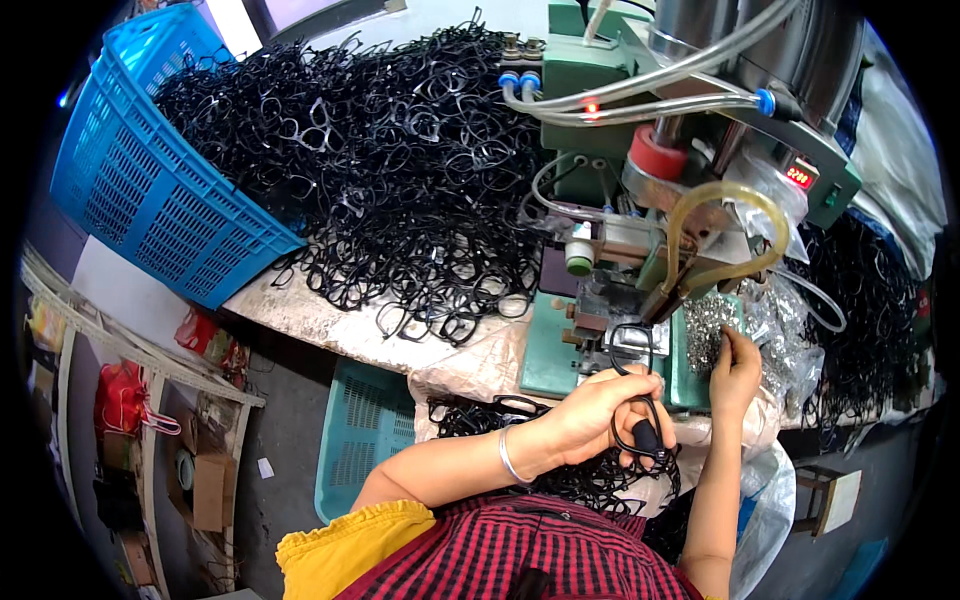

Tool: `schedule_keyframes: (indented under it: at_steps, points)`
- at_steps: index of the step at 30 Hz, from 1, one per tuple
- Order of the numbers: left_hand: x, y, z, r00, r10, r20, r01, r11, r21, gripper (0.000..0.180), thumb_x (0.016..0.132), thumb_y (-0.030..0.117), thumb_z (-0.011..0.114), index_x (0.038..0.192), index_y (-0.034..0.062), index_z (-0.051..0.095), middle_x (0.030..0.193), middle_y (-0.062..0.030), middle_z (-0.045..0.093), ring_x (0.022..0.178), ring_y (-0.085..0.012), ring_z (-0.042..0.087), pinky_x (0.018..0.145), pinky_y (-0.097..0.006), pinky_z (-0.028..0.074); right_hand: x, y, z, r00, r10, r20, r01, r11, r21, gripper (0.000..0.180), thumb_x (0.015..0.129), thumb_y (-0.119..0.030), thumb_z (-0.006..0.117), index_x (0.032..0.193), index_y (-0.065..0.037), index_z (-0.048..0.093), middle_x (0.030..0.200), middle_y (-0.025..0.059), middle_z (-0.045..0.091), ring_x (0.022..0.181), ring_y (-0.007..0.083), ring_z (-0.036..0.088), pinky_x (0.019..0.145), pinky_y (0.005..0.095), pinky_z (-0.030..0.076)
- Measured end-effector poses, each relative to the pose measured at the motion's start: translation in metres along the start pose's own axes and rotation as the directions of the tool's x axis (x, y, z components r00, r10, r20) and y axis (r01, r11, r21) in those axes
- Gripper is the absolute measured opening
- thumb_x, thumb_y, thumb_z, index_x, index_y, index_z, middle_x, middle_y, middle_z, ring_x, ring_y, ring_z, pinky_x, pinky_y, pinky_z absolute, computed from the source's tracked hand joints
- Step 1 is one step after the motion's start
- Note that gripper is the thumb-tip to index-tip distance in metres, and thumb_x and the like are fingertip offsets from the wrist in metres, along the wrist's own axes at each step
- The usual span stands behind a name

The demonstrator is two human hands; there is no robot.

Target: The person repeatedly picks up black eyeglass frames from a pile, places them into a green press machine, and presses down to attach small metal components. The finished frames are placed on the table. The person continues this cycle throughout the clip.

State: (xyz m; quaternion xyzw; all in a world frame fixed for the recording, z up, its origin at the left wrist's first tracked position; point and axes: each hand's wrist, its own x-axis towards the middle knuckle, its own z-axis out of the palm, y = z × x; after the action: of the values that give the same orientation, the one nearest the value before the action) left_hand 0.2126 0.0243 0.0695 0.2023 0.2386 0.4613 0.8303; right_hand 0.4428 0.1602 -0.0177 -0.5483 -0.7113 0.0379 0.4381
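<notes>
Left hand (600,415) sits at 6 o'clock of the frame, just below centre. I read its fingers as closed around a black eyeglass frame (633,395); one rim loop sticks up toward 12 o'clock, onto the fixture of the green press machine (690,150). The lower part of the frame hangs down past the knuckles, thumb on top. A silver bangle (508,458) is on that wrist.

Right hand (735,372) is at 3 o'clock from the left hand, well clear of it. Its fingertips are pinched together and dipped into a heap of small metal parts (712,325) lying on clear plastic, touching the heap. Can't tell if it has a piece between the fingers, too small to see.

The machine fills 12 to 2 o'clock: clear hoses (660,85), a red collar, a yellowish tube loop (725,235), a small red display. Its green base plate (548,350) is at 11 o'clock from the left hand, near it.

A big pile of black frames (400,170) covers the bench from 10 to 12 o'clock, spilling out of a tipped blue basket (140,180) at 9–10 o'clock. More black frames lie in my lap area just under the left hand, and another dark pile (865,320) sits at 3 o'clock by the rim. A teal crate (365,430) stands under the bench at 7 o'clock.
</notes>
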Motion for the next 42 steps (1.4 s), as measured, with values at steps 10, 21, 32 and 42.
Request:
schedule_keyframes:
  at_steps: [10, 21, 32, 42]
  points:
    - [-0.096, 0.077, -0.063, 0.6, 0.743, 0.296, 0.482, -0.631, 0.607, 0.025, 0.074, 0.023, 0.081, 0.094, 0.0111, 0.072, 0.104, -0.0075, 0.068, 0.096, -0.0254, 0.061, 0.083, -0.042, 0.048, -0.02, -0.009, -0.02, 0.99, 0.127, 0.068, -0.141, 0.958, 0.251, 0.012, 0.087, -0.003, 0.068, 0.098, 0.001, 0.073, 0.09, 0.0082, 0.072, 0.084, 0.0158, 0.065, 0.08, 0.0287, 0.05]
    - [-0.07, 0.172, -0.091, 0.476, 0.861, -0.177, 0.126, 0.133, 0.983, 0.016, 0.091, 0.017, 0.072, 0.097, 0.0028, 0.078, 0.083, 0.0038, 0.069, 0.065, -0.0025, 0.05, 0.058, -0.02, 0.039, -0.003, -0.034, -0.005, 0.979, 0.193, 0.069, -0.205, 0.913, 0.354, 0.014, 0.083, -0.004, 0.069, 0.095, -0.003, 0.074, 0.093, 0.0098, 0.073, 0.089, 0.0225, 0.067, 0.083, 0.0319, 0.051]
    - [-0.03, 0.131, -0.157, 0.159, 0.987, 0.025, -0.51, 0.06, 0.858, 0.065, 0.099, 0.004, 0.053, 0.155, 0.01, 0.022, 0.126, -0.0169, 0.058, 0.106, -0.0236, 0.062, 0.091, -0.035, 0.054, -0.066, 0.005, -0.063, 0.982, 0.133, -0.135, -0.135, 0.991, -0.006, 0.013, 0.083, 0.0, 0.069, 0.095, 0.0, 0.072, 0.094, 0.0113, 0.07, 0.09, 0.0254, 0.065, 0.084, 0.0325, 0.048]
    - [-0.018, 0.084, -0.11, 0.56, 0.768, -0.311, -0.581, 0.631, 0.514, 0.031, 0.099, 0.022, 0.061, 0.125, 0.0058, 0.054, 0.088, -0.0071, 0.064, 0.067, -0.0171, 0.062, 0.055, -0.024, 0.05, 0.013, -0.11, -0.025, 0.996, -0.072, 0.052, 0.029, 0.814, 0.58, 0.03, 0.076, -0.002, 0.073, 0.106, -0.002, 0.069, 0.095, 0.0109, 0.07, 0.086, 0.0245, 0.067, 0.082, 0.034, 0.051]
